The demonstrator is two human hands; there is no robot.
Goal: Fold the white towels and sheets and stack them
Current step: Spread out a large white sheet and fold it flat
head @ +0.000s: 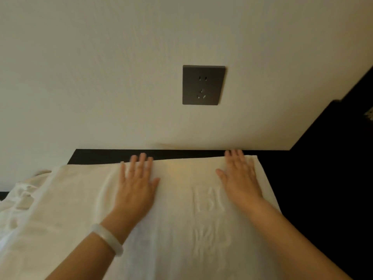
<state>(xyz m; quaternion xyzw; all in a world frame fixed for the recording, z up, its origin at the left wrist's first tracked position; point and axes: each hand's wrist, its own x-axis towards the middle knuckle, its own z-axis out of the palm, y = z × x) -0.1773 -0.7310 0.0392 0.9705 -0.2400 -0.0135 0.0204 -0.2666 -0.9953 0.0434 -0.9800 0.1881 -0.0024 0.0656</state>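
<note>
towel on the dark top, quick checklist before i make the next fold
1. Both hands flat on the towel: ok; the left hand and right hand press palm down, fingers straight, near its far edge.
2. Far edge straight: ok; it runs even along the back of the dark surface.
3. Middle smooth: ok; only the embossed pattern shows, no big creases.
4. Left side free: not ok; crumpled linen lies against it.
5. Near edge aligned: cannot tell; it is out of frame.
</note>
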